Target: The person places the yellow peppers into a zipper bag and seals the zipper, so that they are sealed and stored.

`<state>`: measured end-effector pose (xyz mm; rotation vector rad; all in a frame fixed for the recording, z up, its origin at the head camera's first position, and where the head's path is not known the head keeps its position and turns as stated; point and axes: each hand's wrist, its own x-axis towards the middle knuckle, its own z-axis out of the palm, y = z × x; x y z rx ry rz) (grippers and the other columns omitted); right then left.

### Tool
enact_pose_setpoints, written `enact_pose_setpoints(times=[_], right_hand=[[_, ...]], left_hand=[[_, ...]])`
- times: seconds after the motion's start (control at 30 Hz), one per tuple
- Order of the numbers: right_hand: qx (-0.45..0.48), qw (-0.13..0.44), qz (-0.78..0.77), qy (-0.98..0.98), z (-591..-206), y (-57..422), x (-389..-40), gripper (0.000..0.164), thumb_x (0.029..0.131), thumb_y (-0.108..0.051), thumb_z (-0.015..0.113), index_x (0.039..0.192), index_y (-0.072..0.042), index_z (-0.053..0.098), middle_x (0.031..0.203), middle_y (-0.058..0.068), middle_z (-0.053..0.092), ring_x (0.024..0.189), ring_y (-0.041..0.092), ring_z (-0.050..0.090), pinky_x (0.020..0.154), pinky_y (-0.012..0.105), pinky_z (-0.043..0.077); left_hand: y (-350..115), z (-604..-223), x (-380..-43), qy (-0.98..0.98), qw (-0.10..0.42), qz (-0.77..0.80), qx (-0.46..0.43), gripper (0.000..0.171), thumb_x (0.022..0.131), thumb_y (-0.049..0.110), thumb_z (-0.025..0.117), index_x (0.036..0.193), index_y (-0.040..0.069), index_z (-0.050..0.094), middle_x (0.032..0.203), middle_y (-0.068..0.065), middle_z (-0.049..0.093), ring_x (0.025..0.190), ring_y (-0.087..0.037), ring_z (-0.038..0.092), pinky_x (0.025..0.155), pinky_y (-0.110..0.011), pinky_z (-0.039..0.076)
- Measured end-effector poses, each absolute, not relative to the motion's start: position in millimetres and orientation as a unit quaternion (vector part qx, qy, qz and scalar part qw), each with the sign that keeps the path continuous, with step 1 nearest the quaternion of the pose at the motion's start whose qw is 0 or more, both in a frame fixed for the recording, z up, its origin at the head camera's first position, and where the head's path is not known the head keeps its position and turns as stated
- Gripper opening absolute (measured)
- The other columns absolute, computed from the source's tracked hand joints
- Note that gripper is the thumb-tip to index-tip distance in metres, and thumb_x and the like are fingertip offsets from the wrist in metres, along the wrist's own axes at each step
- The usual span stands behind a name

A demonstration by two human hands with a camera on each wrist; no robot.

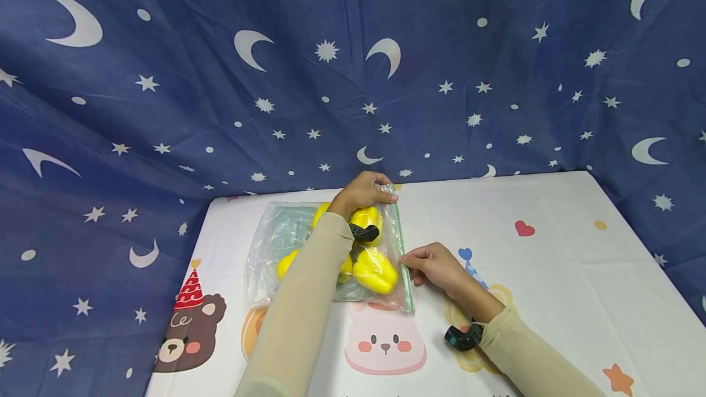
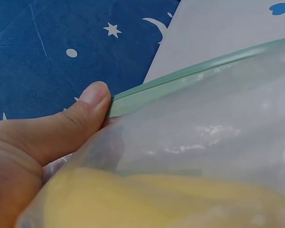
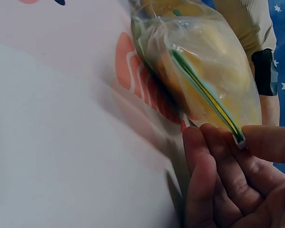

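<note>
A clear zip bag [image 1: 261, 250] lies on the table with several yellow bell peppers [image 1: 375, 271] inside. Its green zip strip [image 1: 409, 293] runs along the right side. My left hand [image 1: 365, 192] reaches over the bag and pinches the far end of that strip, thumb [image 2: 96, 95] on top in the left wrist view. Lower down the strip, my right hand [image 1: 436, 267] pinches a small white slider [image 3: 240, 140] between thumb and fingers. Past the slider, the right wrist view shows the green and yellow zip line [image 3: 204, 92]. My left forearm hides part of the peppers.
The white tablecloth [image 1: 551, 299] carries printed animals, hearts and stars. Behind the table's far edge hangs a dark blue curtain [image 1: 331, 109] with moons and stars. A black band [image 1: 463, 337] is on the right wrist, another black band [image 1: 364, 233] on the left.
</note>
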<state>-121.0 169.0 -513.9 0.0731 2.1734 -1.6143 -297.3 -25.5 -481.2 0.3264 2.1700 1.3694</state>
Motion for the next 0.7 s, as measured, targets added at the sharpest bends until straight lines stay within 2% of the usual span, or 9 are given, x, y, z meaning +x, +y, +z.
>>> enact_pose_setpoints(times=[0.33,0.7], right_hand=[[0.015,0.246,-0.556,0.794,-512,173,-109,0.025,0.094,-0.026,0.073,0.101,-0.003,0.080,0.067,0.005,0.068,0.059,0.014,0.060,0.057,0.024,0.054],[-0.047,0.275,-0.534,0.798,-509,178,-95,0.023,0.094,-0.025,0.073,0.083,-0.006,0.080,0.067,0.011,0.070,0.057,0.015,0.060,0.054,0.025,0.052]], left_hand=[[-26,-481,-298,0.808,0.267,0.511,0.123,0.037,0.085,0.020,0.085,0.116,0.008,0.068,0.092,-0.005,0.067,0.077,-0.017,0.063,0.068,-0.024,0.056],[-28,-483,-301,0.816,0.256,0.505,0.114,0.036,0.085,0.022,0.085,0.115,0.010,0.069,0.097,-0.005,0.067,0.082,-0.018,0.063,0.071,-0.024,0.056]])
